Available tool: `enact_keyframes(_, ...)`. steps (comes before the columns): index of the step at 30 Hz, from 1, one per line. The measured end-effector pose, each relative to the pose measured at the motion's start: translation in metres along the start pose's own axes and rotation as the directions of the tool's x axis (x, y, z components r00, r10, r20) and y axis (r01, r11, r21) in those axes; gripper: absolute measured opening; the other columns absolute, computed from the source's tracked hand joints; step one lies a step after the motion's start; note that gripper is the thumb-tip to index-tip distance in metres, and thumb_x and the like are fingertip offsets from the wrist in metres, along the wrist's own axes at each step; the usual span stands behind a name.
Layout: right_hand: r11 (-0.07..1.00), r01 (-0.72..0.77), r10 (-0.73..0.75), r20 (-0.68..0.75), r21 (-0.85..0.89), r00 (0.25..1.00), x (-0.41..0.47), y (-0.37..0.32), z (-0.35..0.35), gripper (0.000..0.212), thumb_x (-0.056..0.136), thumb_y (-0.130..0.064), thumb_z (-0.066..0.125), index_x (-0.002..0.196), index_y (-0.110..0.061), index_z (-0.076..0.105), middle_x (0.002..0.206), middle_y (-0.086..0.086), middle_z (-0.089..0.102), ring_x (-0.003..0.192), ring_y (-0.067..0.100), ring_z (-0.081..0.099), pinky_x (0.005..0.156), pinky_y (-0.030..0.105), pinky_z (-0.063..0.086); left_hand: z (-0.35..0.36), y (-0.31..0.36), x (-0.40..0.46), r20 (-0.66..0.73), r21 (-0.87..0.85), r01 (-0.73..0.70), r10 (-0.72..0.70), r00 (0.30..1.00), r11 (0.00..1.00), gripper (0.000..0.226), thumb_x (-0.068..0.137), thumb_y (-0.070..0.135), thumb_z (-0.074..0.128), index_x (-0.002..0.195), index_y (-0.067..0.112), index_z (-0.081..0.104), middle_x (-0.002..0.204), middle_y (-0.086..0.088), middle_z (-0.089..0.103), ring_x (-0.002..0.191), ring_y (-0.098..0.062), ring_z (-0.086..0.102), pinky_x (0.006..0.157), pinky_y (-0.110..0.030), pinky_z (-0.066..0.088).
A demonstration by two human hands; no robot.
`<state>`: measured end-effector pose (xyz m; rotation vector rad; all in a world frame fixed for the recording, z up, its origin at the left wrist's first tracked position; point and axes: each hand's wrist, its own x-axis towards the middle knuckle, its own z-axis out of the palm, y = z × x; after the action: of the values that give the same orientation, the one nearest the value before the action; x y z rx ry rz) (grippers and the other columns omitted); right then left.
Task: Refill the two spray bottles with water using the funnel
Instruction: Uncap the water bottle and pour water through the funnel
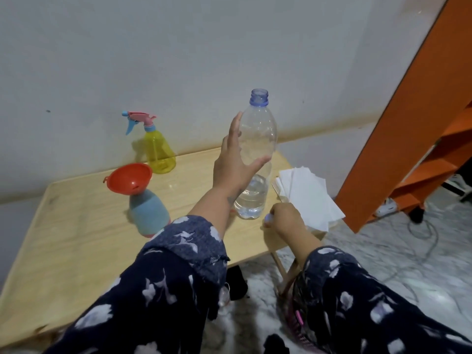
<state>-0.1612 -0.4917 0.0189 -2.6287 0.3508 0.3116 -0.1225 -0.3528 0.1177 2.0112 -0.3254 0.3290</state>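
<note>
The person's left hand (236, 162) is spread open around the uncapped water bottle (255, 154), which stands near the table's (76, 226) right edge about a third full, while the right hand (283, 218) pinches what looks like its small cap at the front right corner. The red funnel (129, 178) already sits in the blue spray bottle (149, 213) mid-table; the yellow spray bottle (159, 152) waits at the back edge, sprayer on. I'd close that grip low and firm, then tip slowly over the funnel's centre so nothing reaches the napkins (306, 198).

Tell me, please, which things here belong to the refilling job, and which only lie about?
For the job:
- water bottle, uncapped
- orange funnel on the blue spray bottle
- yellow spray bottle
- bottle cap in the right hand

Lying about:
- white tissues
- orange shelf
- cable on the floor
</note>
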Motion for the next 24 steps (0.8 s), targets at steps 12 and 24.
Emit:
enact_keyframes(12, 0.984, 0.115, -0.096, -0.138, 0.135, 0.986, -0.014, -0.011, -0.028, 0.065, 0.082, -0.029, 0.073, 0.137, -0.011, 0.044, 0.127, 0.011, 0.058, 0.114, 0.026, 0.057, 0.091, 0.032, 0.044, 0.003, -0.003, 0.000, -0.011, -0.035, -0.012, 0.012, 1.000, 0.999, 0.107, 0.074, 0.037, 0.082, 0.149, 0.049, 0.007, 0.149, 0.002, 0.037, 0.134, -0.009, 0.040, 0.096, -0.031, 0.045)
enact_keyframes(24, 0.796, 0.312, -0.186, -0.282, 0.518, 0.941, -0.013, -0.057, -0.058, 0.101, 0.072, -0.039, 0.080, 0.148, -0.017, 0.017, 0.144, 0.007, 0.040, 0.132, 0.023, 0.041, 0.100, 0.030, 0.038, -0.019, -0.019, -0.011, 0.089, -0.040, 0.057, -0.054, 0.995, 0.998, 0.068, 0.092, 0.060, 0.044, 0.149, 0.051, 0.008, 0.156, 0.007, 0.031, 0.141, -0.012, 0.034, 0.113, -0.041, 0.035)
